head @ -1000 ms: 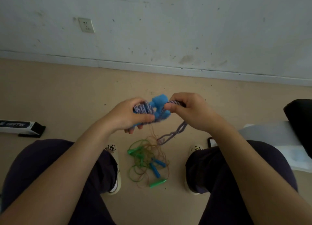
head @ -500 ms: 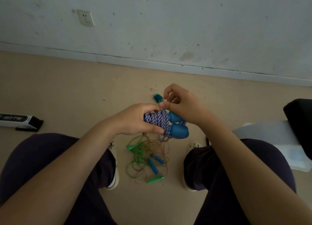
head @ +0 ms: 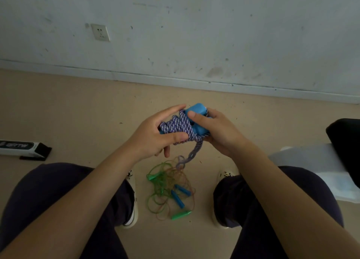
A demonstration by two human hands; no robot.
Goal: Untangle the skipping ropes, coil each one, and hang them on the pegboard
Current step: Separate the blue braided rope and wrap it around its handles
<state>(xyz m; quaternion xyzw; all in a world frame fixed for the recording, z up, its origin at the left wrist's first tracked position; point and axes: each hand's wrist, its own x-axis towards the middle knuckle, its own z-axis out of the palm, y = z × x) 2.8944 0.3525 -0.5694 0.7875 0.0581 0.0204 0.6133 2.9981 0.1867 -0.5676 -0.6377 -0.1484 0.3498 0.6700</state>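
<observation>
A purple-and-white braided skipping rope [head: 176, 126] is wound in a coil around its blue handles [head: 196, 110]. My left hand [head: 155, 136] holds the coil from the left, thumb across its lower turns. My right hand [head: 218, 131] grips the blue handles from the right, thumb on top. A loose tail of the braided rope [head: 191, 154] hangs down toward the floor. Below, between my feet, lies a tangle of thin ropes [head: 165, 188] with green handles [head: 181, 215] and small blue handles [head: 178, 198]. No pegboard is in view.
A white and black box [head: 21, 148] lies on the floor at the left. A white sheet [head: 321, 161] and a dark object [head: 346, 142] sit at the right. My shoes [head: 131, 200] flank the tangle. A wall with a socket [head: 100, 32] stands ahead.
The bundle was turned between my hands. My left fingers straightened over the coil, my right thumb moved onto the blue handles, and a tail of braided rope hangs down again.
</observation>
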